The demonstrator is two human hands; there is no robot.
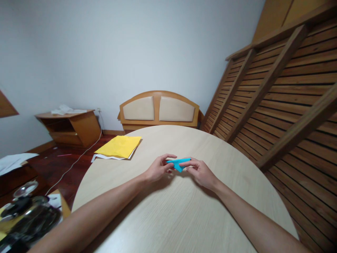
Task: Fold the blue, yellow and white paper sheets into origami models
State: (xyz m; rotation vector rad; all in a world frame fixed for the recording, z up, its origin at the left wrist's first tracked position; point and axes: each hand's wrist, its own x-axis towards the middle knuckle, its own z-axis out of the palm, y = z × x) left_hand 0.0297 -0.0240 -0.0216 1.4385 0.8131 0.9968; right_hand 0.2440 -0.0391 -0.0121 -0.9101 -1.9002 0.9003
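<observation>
- Blue paper (179,166): over the middle of the worktop (200,211), folded, a pointed part hanging down; can't tell if it touches the worktop.
- Left hand (157,170): over mid-worktop, pinching the left end of the blue paper, thumb on the near side.
- Right hand (203,173): over mid-worktop, pinching the right end of the blue paper, index finger across its near face.
- Yellow paper (118,146): flat at the far left edge of the worktop, white paper (107,157) under it, sticking out past the edge.
- Headboard (159,93): beyond the far edge of the worktop, two pale panels, against the wall (147,45).
- Slatted wooden frame (265,89): right of the worktop, leaning.
- Cabinet (88,130): beyond the worktop, far left, crumpled white stuff on top.
- White cord (76,163): left of the worktop, along the floor (56,163).
</observation>
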